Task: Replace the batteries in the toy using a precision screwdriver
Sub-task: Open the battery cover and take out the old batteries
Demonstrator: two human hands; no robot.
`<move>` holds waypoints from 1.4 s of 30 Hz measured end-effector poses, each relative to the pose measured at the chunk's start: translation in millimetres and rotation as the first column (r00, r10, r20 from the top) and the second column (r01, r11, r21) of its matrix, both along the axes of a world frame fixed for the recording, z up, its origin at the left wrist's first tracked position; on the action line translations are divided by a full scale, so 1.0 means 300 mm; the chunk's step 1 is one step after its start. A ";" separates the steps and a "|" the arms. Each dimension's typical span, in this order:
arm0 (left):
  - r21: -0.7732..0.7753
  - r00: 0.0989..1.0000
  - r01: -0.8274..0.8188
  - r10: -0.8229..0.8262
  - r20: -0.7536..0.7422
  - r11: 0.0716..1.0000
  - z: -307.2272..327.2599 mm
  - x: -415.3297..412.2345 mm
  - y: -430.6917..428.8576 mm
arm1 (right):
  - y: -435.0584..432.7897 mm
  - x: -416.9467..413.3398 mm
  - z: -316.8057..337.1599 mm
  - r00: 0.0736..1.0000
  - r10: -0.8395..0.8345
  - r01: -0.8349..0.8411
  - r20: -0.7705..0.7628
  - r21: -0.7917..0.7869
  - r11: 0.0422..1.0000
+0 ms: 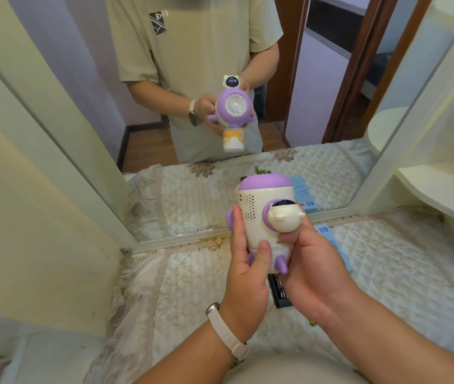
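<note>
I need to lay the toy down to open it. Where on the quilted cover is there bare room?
The widest bare stretch of the quilted cover lies left of the left hand, between the mirror frame and the wall. Beneath and right of the right hand it is crowded: the black screwdriver case, a green battery and the blue booklet lie there.

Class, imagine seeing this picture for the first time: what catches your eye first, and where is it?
The purple and cream toy, held up mid-picture by the left hand and right hand. Behind it, a mirror repeats toy and hands. A black screwdriver case lies below on the quilted cloth.
</note>
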State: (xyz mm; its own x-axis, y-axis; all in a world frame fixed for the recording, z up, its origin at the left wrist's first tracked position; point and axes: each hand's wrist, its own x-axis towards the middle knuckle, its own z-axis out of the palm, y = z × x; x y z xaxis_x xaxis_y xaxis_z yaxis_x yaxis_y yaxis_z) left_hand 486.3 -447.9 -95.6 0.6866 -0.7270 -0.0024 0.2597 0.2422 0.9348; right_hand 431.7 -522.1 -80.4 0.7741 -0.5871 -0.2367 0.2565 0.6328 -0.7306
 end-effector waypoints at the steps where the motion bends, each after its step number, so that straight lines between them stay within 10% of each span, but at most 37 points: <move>1: 0.009 1.000 0.003 -0.003 -0.009 1.000 0.000 -0.003 -0.006 | -0.007 0.001 -0.004 1.000 -0.009 0.009 0.000 0.015 1.000; 26: 0.060 0.999 -0.001 0.003 -0.044 0.998 -0.046 0.031 0.018 | -0.015 0.071 -0.067 0.995 0.042 -0.038 -0.087 0.054 0.998; 32: 0.114 0.992 -0.117 0.121 -0.031 0.987 -0.077 0.096 0.020 | 0.000 0.068 -0.050 0.982 0.084 -0.116 -0.168 -0.189 0.975; 37: 0.125 0.990 -0.118 0.126 -0.063 0.985 -0.079 0.139 0.026 | -0.044 0.040 -0.077 0.918 0.081 -0.275 -0.388 -0.477 0.834; 42: 0.133 0.969 -0.160 0.181 -0.169 0.978 -0.093 0.154 0.033 | -0.068 0.003 -0.085 0.845 -0.118 -0.409 -0.522 -0.771 0.488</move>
